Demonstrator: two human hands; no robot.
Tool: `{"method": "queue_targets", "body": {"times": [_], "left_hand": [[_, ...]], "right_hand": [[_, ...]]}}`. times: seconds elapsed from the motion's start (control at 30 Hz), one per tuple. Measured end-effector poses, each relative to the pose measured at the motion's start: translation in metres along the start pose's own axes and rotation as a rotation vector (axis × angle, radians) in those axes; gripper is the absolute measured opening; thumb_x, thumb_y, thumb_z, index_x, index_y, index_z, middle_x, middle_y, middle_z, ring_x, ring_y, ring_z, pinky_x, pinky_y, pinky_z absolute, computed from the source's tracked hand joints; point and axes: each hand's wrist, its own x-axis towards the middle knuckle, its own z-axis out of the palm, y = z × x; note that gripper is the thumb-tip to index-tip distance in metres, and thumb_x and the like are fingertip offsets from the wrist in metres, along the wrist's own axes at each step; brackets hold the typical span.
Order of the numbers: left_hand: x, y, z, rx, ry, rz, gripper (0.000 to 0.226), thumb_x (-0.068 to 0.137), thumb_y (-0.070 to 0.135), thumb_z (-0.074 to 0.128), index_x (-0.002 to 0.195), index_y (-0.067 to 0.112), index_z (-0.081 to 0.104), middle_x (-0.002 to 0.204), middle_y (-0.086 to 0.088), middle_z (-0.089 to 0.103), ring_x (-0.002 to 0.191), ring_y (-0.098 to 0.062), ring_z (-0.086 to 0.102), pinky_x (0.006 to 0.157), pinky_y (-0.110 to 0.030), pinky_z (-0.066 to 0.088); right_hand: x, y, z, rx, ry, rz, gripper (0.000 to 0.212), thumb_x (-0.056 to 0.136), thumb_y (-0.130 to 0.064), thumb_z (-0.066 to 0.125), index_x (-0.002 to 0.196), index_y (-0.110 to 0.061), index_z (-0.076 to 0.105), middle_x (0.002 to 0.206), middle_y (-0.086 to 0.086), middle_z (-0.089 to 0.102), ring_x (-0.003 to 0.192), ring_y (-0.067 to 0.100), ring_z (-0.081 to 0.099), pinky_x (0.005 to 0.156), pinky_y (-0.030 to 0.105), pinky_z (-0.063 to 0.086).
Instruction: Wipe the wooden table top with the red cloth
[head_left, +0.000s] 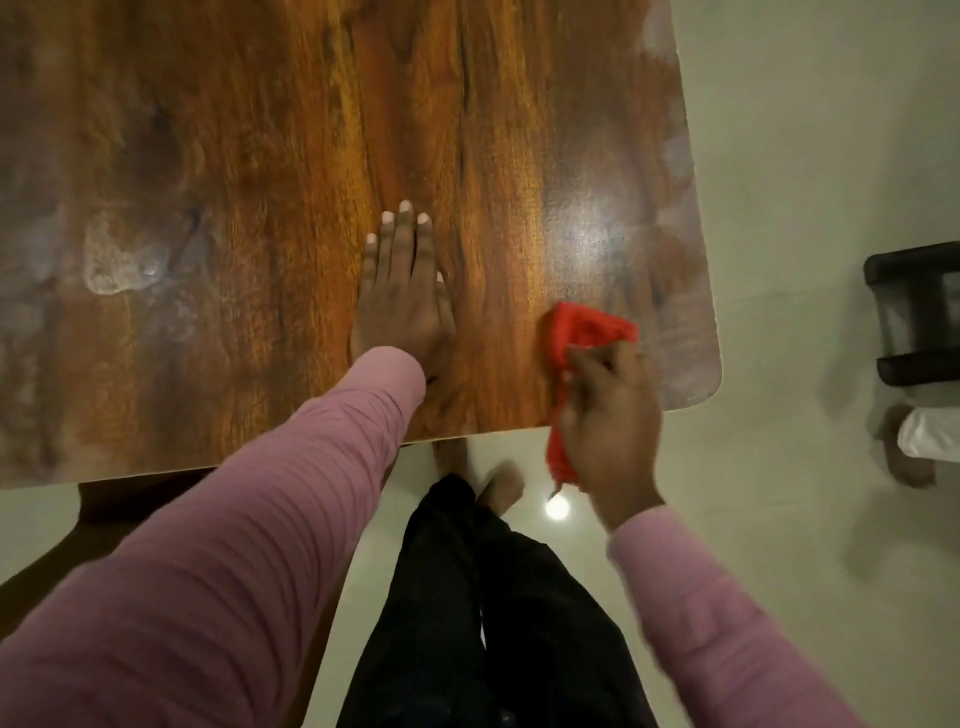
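The glossy brown wooden table top (260, 156) fills the upper left of the head view, its near right corner rounded. My left hand (402, 296) lies flat on the wood with straight fingers, near the front edge. My right hand (610, 415) grips the red cloth (589, 327) close to that corner. The cloth's upper part touches the table surface; its tail hangs down past the front edge beside my palm. Pale smeared patches show on the wood at the left and along the right edge.
A pale tiled floor (805, 156) lies to the right and below. A dark stool or chair frame (914, 312) stands at the right, with another person's foot (906, 457) beside it. My dark trousers and bare feet (498, 488) are below the table edge.
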Motion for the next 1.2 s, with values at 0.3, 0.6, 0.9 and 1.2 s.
{"method": "queue_targets", "body": {"times": [0.3,0.6,0.9,1.2], "left_hand": [[0.0,-0.002,0.001,-0.049,0.017,0.023,0.056,0.098,0.017,0.024,0.15,0.005,0.012,0.159,-0.012,0.009,0.147,-0.025,0.002,0.12,-0.036,-0.003],[-0.001,-0.003,0.001,-0.014,0.008,0.055,0.055,0.098,0.018,0.024,0.15,0.004,0.013,0.159,-0.013,0.01,0.147,-0.026,0.005,0.12,-0.038,0.0],[-0.003,-0.003,0.001,-0.023,-0.005,0.066,0.055,0.098,0.019,0.026,0.15,0.005,0.014,0.159,-0.013,0.011,0.147,-0.026,0.004,0.12,-0.039,0.002],[-0.003,0.0,-0.002,-0.027,-0.026,0.049,0.054,0.099,0.02,0.025,0.15,0.005,0.014,0.159,-0.012,0.009,0.147,-0.025,0.003,0.12,-0.037,-0.001]], "right_hand": [[-0.076,-0.101,0.04,0.089,-0.151,-0.137,0.038,0.067,-0.017,0.078,0.105,-0.017,0.071,0.1,0.003,0.064,0.09,0.021,0.057,0.075,0.031,0.053],[-0.047,0.011,-0.004,-0.011,0.009,0.124,0.031,0.075,-0.006,0.06,0.105,-0.009,0.071,0.101,0.011,0.061,0.092,0.032,0.052,0.069,0.033,0.046],[-0.033,-0.041,0.01,0.025,-0.007,0.078,0.034,0.079,-0.019,0.047,0.102,-0.012,0.072,0.098,0.006,0.06,0.092,0.027,0.052,0.069,0.027,0.042],[0.036,0.085,-0.052,-0.149,0.066,0.381,0.031,0.083,-0.006,0.056,0.111,-0.009,0.069,0.117,0.017,0.058,0.106,0.04,0.052,0.09,0.037,0.043]]}}
